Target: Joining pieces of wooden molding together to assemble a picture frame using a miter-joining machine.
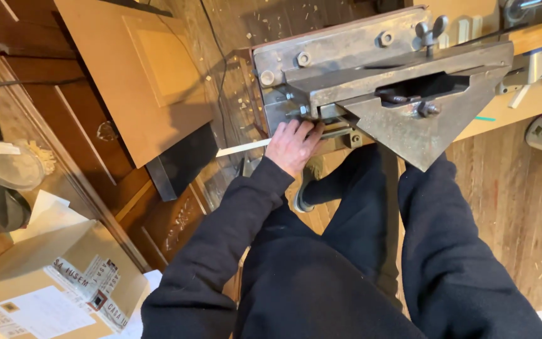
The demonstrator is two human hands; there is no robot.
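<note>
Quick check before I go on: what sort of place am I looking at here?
Most likely a small woodworking or framing workshop: a heavy metal cutting machine, wood chips scattered on the plank floor, and the left hand feeding a thin pale wood strip into it.

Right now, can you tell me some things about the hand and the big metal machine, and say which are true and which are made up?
1. The left hand rests against the metal machine. True.
2. A pale thin strip of wood sticks out beside that hand. True.
3. The right hand is holding a hammer. False: no right hand shows, only a dark sleeve going under the machine, and no hammer is in view.
4. The machine has a wing nut on top. True.
5. The person wears bright red sleeves. False: the sleeves are dark.
6. The cardboard box sits on top of the machine. False: it sits low at the left, away from it.
</note>
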